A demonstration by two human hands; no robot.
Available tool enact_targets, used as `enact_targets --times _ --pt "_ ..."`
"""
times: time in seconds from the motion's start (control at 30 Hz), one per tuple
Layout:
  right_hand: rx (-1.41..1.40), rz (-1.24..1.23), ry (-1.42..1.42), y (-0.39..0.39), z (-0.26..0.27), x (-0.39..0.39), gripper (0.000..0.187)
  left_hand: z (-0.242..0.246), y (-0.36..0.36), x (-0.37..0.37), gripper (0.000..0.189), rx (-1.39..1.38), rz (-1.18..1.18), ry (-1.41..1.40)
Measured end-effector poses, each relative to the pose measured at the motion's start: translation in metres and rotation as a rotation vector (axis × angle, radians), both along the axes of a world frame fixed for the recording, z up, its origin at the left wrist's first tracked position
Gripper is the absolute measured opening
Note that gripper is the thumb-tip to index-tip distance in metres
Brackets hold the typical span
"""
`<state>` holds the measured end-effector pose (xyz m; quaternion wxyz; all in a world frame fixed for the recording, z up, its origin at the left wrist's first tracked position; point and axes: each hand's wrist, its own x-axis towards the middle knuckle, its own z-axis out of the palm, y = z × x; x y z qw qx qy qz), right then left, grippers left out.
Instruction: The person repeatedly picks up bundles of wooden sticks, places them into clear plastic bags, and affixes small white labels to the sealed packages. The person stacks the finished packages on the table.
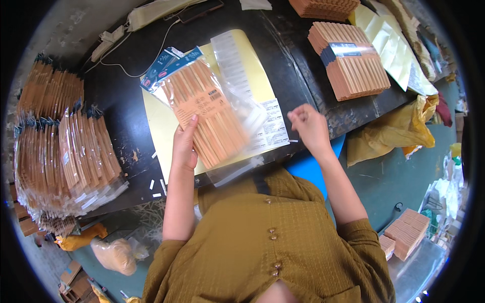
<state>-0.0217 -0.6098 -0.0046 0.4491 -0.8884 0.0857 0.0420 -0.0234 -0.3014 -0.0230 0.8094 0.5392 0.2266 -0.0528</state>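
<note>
My left hand point(186, 141) grips a pack of wooden chopsticks point(206, 110) in a clear plastic sleeve with a blue header, thumb on top. The sleeve's open flap point(237, 172) hangs at its lower end. Under the pack lie another blue-headed sleeve point(161, 62), a stack of clear sleeves point(233, 62) and a yellow sheet point(151, 125). My right hand point(307, 123) is raised with curled fingers, right of a sheet of printed labels point(276, 130); whether its fingertips pinch something small is unclear.
Packed chopsticks point(85, 147) stand in rows at the left. Banded chopstick bundles point(352, 68) lie at the back right, beside yellowish wrapping point(394, 57). A phone point(201, 10) and white cable lie at the back. A yellow sack point(390, 132) is at the table's right edge. Paper strips point(152, 184) lie near the front edge.
</note>
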Motion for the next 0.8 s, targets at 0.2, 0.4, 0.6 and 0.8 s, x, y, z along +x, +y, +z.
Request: enact_targets --times 0.2,0.4,0.6,0.8 --pt "-0.109 0.009 -0.037 0.01 -0.024 0.041 0.018 -0.017 -0.004 -0.005 0.048 0.23 -0.084 0.039" --pt "-0.184 0.019 -0.039 0.019 -0.022 0.048 0.013 -0.015 -0.003 -0.005 0.044 0.149 -0.094 0.062" --pt "-0.537 0.463 -0.83 0.022 -0.029 0.016 0.012 -0.014 -0.006 -0.006 0.044 0.145 -0.063 0.017" --pt "-0.493 0.424 -1.143 0.01 0.002 -0.02 0.02 -0.011 -0.003 -0.007 0.04 0.083 -0.097 0.019"
